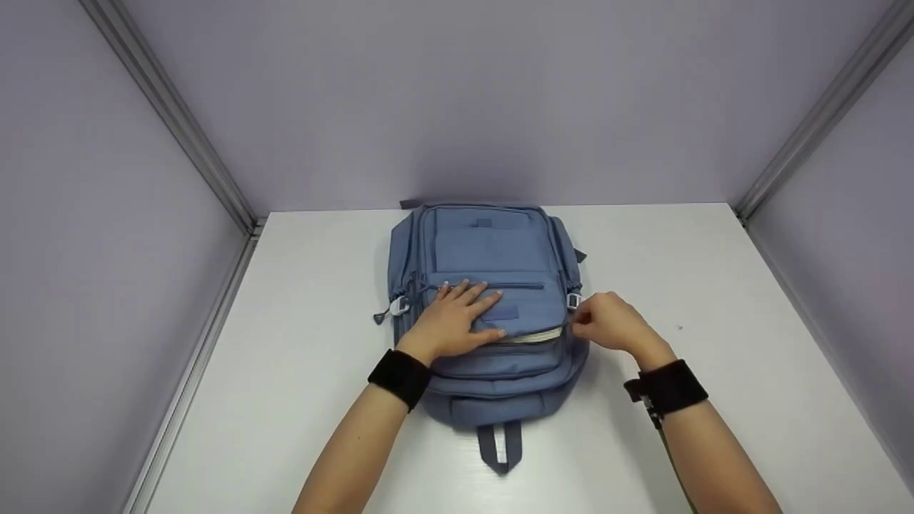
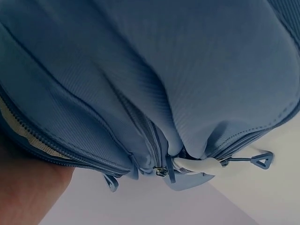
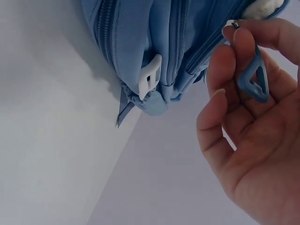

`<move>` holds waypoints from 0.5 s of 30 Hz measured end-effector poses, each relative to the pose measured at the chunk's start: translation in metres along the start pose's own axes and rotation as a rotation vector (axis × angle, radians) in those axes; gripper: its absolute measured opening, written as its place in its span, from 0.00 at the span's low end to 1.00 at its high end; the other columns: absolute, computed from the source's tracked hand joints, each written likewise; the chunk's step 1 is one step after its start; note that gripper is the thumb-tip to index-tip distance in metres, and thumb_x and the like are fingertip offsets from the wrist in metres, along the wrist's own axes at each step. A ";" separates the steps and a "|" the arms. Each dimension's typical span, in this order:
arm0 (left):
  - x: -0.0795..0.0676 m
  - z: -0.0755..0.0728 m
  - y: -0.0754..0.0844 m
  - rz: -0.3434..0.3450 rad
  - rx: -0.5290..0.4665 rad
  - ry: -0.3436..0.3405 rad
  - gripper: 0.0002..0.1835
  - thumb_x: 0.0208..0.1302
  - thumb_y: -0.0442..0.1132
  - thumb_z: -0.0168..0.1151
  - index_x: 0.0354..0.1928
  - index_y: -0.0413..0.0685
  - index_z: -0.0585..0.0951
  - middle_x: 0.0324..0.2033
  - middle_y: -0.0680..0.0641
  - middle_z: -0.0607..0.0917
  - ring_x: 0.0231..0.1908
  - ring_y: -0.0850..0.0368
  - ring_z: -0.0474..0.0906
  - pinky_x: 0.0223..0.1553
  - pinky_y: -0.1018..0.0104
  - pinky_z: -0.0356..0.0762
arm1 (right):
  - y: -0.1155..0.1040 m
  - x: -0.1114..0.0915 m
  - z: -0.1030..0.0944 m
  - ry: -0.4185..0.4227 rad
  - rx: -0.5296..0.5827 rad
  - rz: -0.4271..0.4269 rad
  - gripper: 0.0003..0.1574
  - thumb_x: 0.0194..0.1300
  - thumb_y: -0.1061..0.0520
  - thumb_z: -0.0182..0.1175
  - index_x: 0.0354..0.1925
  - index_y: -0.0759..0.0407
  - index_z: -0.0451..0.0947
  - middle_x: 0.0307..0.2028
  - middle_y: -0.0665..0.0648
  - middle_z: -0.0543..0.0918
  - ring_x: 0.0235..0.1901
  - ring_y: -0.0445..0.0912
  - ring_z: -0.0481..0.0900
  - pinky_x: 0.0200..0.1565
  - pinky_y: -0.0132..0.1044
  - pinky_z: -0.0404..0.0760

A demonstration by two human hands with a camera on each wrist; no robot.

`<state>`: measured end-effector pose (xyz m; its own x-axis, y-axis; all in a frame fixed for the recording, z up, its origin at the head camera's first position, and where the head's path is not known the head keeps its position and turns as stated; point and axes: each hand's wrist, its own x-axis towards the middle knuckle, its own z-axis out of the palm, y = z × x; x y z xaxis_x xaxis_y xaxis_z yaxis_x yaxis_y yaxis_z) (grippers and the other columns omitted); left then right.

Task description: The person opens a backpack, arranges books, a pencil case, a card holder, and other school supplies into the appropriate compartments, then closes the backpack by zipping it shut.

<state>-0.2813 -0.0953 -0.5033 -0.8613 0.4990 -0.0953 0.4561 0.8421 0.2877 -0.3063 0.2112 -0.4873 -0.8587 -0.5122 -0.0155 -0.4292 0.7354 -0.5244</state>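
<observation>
A blue backpack lies on its back on the white table, its top loop pointing toward me. My left hand rests on the front pocket with its fingers spread. Along that pocket's partly unzipped edge, a cream-coloured strip shows in the opening. At the right end of this opening my right hand pinches a zipper pull. In the right wrist view the blue triangular zipper pull hangs from between thumb and finger, with the other fingers curled behind. The left wrist view shows the open zipper beside the left hand.
White buckles, one at the left and one at the right, sit on the bag's sides. Another triangular zipper pull sticks out at the left. The white table is enclosed by pale walls at the back and sides.
</observation>
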 end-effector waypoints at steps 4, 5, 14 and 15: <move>0.000 0.001 0.001 -0.003 0.003 0.010 0.41 0.66 0.74 0.41 0.77 0.68 0.54 0.75 0.52 0.54 0.75 0.48 0.42 0.71 0.47 0.34 | -0.008 -0.002 -0.001 -0.053 0.032 -0.061 0.07 0.50 0.65 0.63 0.20 0.56 0.83 0.17 0.44 0.74 0.17 0.38 0.67 0.22 0.34 0.68; 0.000 0.001 0.001 -0.005 0.007 0.014 0.41 0.66 0.74 0.41 0.77 0.68 0.54 0.75 0.52 0.54 0.75 0.48 0.43 0.71 0.47 0.34 | -0.010 -0.002 -0.001 -0.061 0.036 -0.075 0.08 0.50 0.65 0.63 0.20 0.55 0.82 0.16 0.43 0.73 0.16 0.38 0.66 0.22 0.33 0.67; 0.000 0.001 0.002 -0.006 0.014 0.035 0.41 0.66 0.74 0.43 0.76 0.68 0.56 0.75 0.51 0.56 0.75 0.47 0.44 0.71 0.46 0.36 | -0.034 -0.004 0.004 -0.122 0.077 -0.145 0.14 0.53 0.64 0.64 0.14 0.52 0.77 0.13 0.39 0.66 0.14 0.35 0.61 0.20 0.30 0.62; 0.000 0.001 0.002 -0.005 0.011 0.036 0.41 0.66 0.74 0.43 0.76 0.68 0.56 0.75 0.51 0.56 0.75 0.47 0.44 0.71 0.46 0.36 | -0.037 -0.004 0.005 -0.131 0.087 -0.150 0.15 0.54 0.64 0.64 0.14 0.52 0.77 0.13 0.39 0.66 0.14 0.34 0.60 0.20 0.30 0.61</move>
<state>-0.2800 -0.0935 -0.5038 -0.8713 0.4868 -0.0621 0.4536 0.8471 0.2768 -0.2856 0.1832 -0.4722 -0.7413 -0.6700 -0.0393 -0.5186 0.6089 -0.6003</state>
